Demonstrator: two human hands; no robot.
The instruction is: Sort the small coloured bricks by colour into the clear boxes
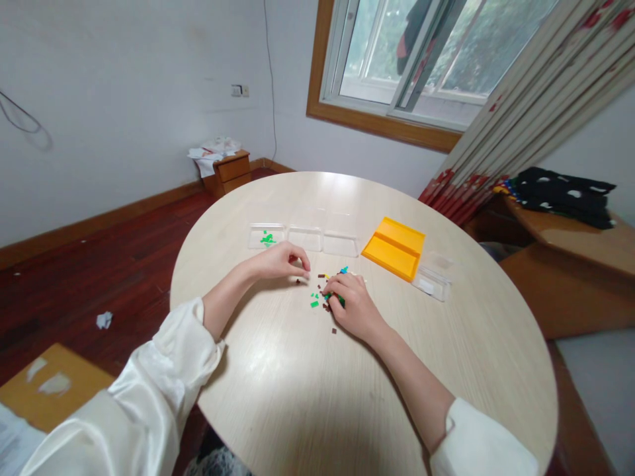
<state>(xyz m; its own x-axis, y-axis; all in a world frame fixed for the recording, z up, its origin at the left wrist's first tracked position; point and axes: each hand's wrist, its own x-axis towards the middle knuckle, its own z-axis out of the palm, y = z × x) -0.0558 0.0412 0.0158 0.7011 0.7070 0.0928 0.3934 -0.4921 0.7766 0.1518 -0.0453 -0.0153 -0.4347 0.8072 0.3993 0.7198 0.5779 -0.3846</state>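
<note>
On the round table, a small pile of toy bricks (314, 304) in green, brown, blue and yellow lies between my hands. My right hand (354, 307) rests over the pile, its fingers curled down around some of the bricks and partly hiding them. My left hand (282, 261) hovers just left of the pile with thumb and forefinger pinched together. Whatever is between those fingertips is too small to make out. Below it lies a single dark brown brick (297, 281). Another brown brick (334, 330) sits apart, nearer me.
Beyond my hands stand a clear tray with green bricks (268, 238) and two more clear trays (305, 239), (340, 244) in a row. An open yellow case (394, 250) and a clear box (431, 284) lie to the right. The table's (278, 396) edge curves around.
</note>
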